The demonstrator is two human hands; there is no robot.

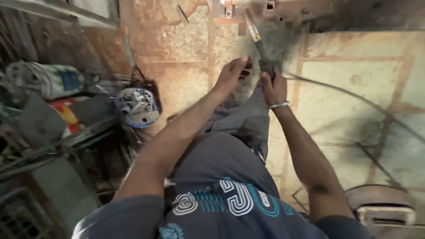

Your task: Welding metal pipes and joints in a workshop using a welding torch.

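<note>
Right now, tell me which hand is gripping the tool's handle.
The right hand, the one with the metal bangle on its wrist, grips the dark handle. The left hand is beside it, fingers not around the handle.

The right hand (273,84) grips a welding torch (261,48) just right of the left hand (232,73), both above the floor (354,79). A cable (354,95) trails rightward from the torch. Well left, a bowl of scrap (137,106) sits beside a sack (48,79).

Torch tip (249,24): blurred, its end lost among the metal parts at the top edge.
Right hand (273,85) fingers: wrapped behind the handle, hidden.
Blue bowl (138,107) contents: too small to tell.
Left clutter: motion-blurred, unidentifiable.
</note>
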